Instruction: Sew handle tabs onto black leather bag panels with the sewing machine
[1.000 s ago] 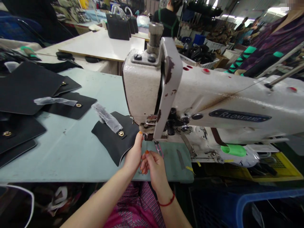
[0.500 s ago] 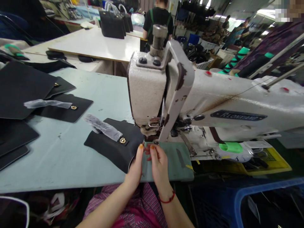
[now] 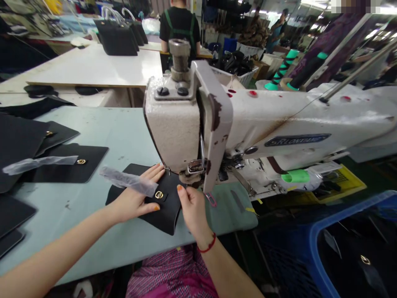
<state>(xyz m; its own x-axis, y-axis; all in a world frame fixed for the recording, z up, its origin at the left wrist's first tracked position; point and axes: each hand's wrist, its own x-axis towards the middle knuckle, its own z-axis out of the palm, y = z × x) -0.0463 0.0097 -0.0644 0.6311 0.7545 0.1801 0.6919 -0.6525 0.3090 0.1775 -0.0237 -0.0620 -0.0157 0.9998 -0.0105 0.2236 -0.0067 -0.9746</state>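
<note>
A black leather piece (image 3: 166, 207) with a small gold clasp (image 3: 159, 195) lies on the pale green table (image 3: 93, 231), partly under the head of a worn white sewing machine (image 3: 192, 120). My left hand (image 3: 136, 196) lies flat on the piece, fingers spread, beside a strip of clear plastic film (image 3: 127, 180). My right hand (image 3: 192, 209) rests on the piece's right edge just in front of the presser foot (image 3: 194, 177), with a finger pointing forward. Small snips (image 3: 211, 200) lie right beside that hand, and I cannot see whether it holds them.
More black leather pieces (image 3: 66, 163) with gold clasps lie at the left of the table. A blue crate (image 3: 350, 244) stands low at the right. Finished black bags (image 3: 116, 35) sit on a white table behind. A person in a black top (image 3: 179, 22) works in the background.
My left hand has moved left from the needle area and spread flat on the leather piece. My right hand left the needle and settled on the piece's edge. The view shifted right.
</note>
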